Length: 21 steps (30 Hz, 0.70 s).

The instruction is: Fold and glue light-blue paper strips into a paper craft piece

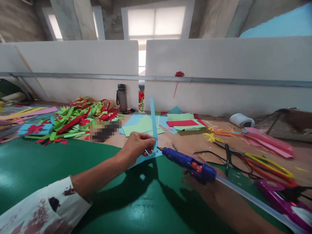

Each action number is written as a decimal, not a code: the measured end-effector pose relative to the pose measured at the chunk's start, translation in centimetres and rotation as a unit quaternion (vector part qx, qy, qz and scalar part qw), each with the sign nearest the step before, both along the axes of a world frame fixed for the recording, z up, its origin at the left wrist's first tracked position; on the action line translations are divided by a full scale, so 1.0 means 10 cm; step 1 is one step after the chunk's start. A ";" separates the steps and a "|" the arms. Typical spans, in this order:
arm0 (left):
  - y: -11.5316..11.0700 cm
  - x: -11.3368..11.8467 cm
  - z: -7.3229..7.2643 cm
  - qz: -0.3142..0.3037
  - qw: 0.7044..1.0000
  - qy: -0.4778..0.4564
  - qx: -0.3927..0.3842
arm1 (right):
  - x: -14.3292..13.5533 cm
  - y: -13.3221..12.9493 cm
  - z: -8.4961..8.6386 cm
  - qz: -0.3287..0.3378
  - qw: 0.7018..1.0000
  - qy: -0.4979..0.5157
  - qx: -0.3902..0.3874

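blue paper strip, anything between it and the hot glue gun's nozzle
Nothing visible stands between the blue paper strip and the nozzle of the blue hot glue gun; the left hand pinches the strip close beside the nozzle's tip.

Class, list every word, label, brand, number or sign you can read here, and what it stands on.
No text can be read.
Purple tool: any print on its pale panel is too blurred.
Glue gun: no legible lettering.
Bottle: no legible lettering.
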<state>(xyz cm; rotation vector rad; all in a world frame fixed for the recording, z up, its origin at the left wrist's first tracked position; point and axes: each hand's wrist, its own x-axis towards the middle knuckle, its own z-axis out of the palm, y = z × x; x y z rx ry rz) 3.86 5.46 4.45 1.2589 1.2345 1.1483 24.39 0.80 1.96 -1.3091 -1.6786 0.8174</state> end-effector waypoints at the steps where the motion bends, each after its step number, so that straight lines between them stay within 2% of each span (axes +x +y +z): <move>1: 0.00 0.00 0.00 0.001 1.000 0.003 0.003 | 0.00 0.01 -0.01 -0.004 1.000 0.005 -0.011; 4: -0.01 0.00 0.01 0.004 1.000 0.010 0.012 | 0.01 0.03 -0.06 -0.018 0.999 0.019 -0.026; 11: -0.01 0.00 0.02 0.008 1.000 0.018 0.018 | 0.03 0.08 -0.14 -0.008 1.000 0.027 0.002; 21: -0.01 0.01 0.01 0.005 1.000 0.016 0.013 | 0.03 0.08 -0.14 0.009 0.999 0.027 0.033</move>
